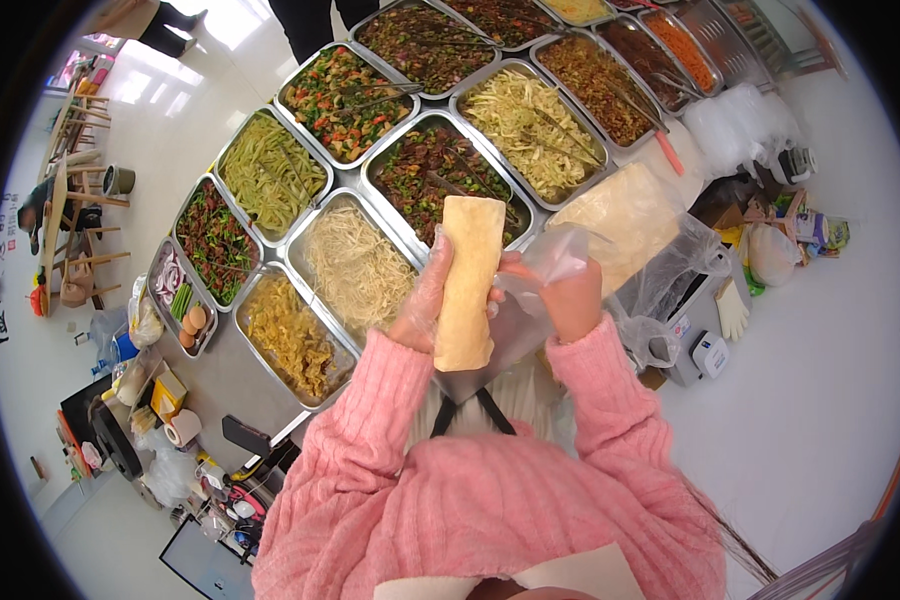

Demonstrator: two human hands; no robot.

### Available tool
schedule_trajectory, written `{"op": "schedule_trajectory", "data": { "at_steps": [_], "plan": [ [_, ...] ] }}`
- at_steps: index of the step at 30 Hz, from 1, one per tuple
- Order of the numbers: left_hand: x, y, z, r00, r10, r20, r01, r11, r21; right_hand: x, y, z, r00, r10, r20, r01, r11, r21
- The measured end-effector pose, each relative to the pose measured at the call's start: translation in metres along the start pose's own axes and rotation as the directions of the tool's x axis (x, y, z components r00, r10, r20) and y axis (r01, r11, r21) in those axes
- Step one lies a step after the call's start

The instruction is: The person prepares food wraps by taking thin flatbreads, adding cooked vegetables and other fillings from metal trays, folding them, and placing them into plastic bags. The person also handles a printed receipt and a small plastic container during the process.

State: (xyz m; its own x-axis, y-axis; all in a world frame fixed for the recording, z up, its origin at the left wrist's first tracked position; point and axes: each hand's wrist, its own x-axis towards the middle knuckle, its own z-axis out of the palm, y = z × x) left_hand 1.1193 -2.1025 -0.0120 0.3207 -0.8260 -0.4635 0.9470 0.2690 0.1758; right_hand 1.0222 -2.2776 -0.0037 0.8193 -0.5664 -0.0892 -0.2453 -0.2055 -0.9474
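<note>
A long pale rolled flatbread (468,285) is held upright in front of my chest. My left hand (422,305), in a clear plastic glove, is wrapped round it from the left, with fingertips showing at its right side. Beside the roll, my right hand (573,300) is closed on a thin clear plastic bag (557,257), whose loose film hangs next to the bread. What is inside the roll is hidden. Just beyond both hands, a steel tray of browned meat with green pieces (425,165) stands partly behind the roll.
Several steel trays of cooked food, such as shredded potato (530,130) and noodles (355,260), fill the counter ahead. Flat pale sheets of bread (620,220) lie in plastic at the right. Clear bags (745,125) are piled beyond them. A small tray holds eggs (192,322) at the left.
</note>
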Motion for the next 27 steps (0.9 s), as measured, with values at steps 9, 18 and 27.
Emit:
{"op": "schedule_trajectory", "data": {
  "at_steps": [9,18,27],
  "plan": [
    [-0.03,0.024,-0.021,0.995,-0.055,-0.082,0.07,0.979,0.191,0.027,0.005,0.047,0.937,-0.106,0.333,0.187,0.957,-0.222],
    [-0.099,0.084,-0.059,0.966,0.258,-0.014,-0.256,0.951,-0.174,0.023,0.013,0.066,0.835,0.39,0.389,-0.546,0.49,0.679],
    [-0.263,0.181,-0.168,0.834,0.552,0.017,-0.53,0.809,-0.254,-0.029,-0.071,0.199,0.736,0.159,0.657,-0.476,0.813,0.336]
  ]
}}
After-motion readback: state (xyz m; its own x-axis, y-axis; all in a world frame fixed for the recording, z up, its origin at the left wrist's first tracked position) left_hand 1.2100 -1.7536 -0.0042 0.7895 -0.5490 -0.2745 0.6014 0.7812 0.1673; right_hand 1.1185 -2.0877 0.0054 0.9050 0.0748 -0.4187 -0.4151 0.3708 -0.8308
